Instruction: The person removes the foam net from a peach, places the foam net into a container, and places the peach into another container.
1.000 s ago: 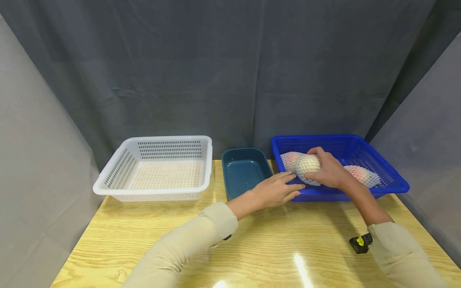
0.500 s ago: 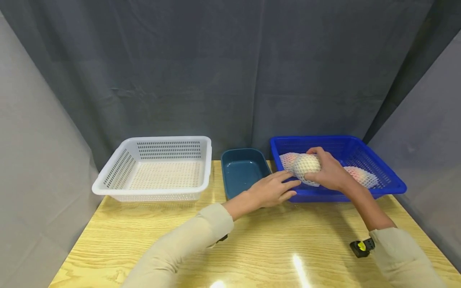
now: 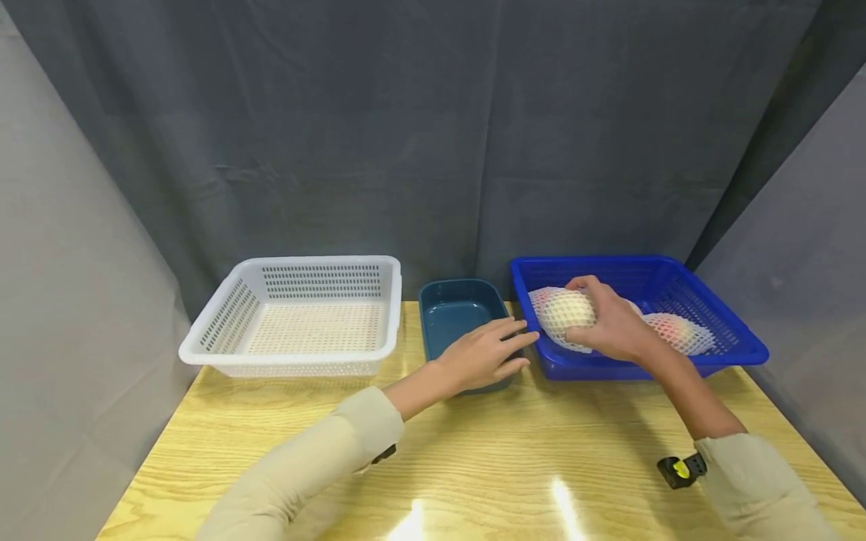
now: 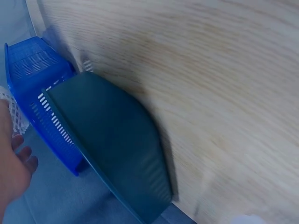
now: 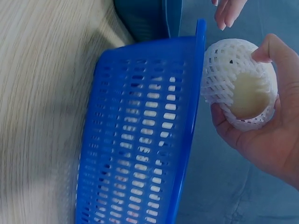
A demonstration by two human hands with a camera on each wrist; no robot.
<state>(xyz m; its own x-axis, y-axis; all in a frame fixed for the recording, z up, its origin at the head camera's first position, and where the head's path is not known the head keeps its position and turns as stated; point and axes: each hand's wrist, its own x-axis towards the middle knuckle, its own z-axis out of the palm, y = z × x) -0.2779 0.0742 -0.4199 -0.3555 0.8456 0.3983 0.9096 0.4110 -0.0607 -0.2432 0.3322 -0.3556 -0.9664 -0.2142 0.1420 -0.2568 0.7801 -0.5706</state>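
The head view looked forward and down over the tabletop point(image 3: 473, 466) towards the dark curtain point(image 3: 325, 135), far enough back for me to take in the white basket point(image 3: 291, 361), the teal tray point(image 3: 449, 323), the blue basket point(image 3: 609, 368), the left hand point(image 3: 483, 357) and the right hand point(image 3: 612, 323). The left-wrist view sat low and close, rolled sideways, the tray's outer wall across its middle and the blue basket beyond. The right-wrist view, also turned sideways, faced the blue basket's slotted wall closely; it and the head view shared the netted item point(image 5: 240, 84) in the right hand
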